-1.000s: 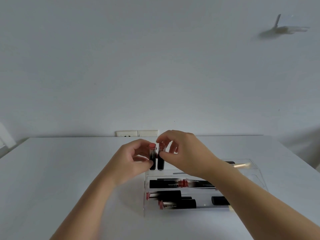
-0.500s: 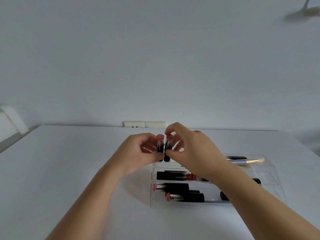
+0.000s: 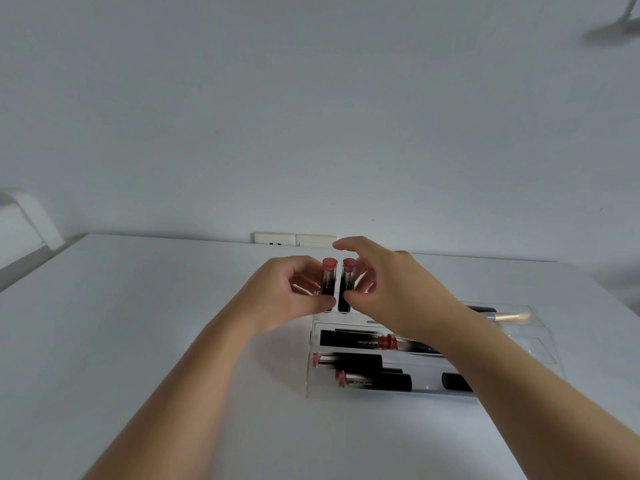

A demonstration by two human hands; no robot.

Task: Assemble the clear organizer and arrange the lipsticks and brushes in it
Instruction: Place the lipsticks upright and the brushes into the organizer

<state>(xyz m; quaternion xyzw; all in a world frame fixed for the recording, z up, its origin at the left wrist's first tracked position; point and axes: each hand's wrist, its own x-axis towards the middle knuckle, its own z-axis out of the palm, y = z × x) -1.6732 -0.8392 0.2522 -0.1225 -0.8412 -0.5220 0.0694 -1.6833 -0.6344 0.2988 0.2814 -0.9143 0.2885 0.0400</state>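
The left lipstick (image 3: 328,285) is gripped upright by the left hand (image 3: 287,294), and the right lipstick (image 3: 347,289) is pinched upright by the right hand (image 3: 398,289). Both are held just beside each other at the far left corner of the clear organizer (image 3: 540,351), which is set on the counter (image 3: 138,323).

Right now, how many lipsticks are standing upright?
2. The left hand pinches the left lipstick, the right hand pinches the right lipstick, at the far-left corner of the organizer. Others may hide behind hands.
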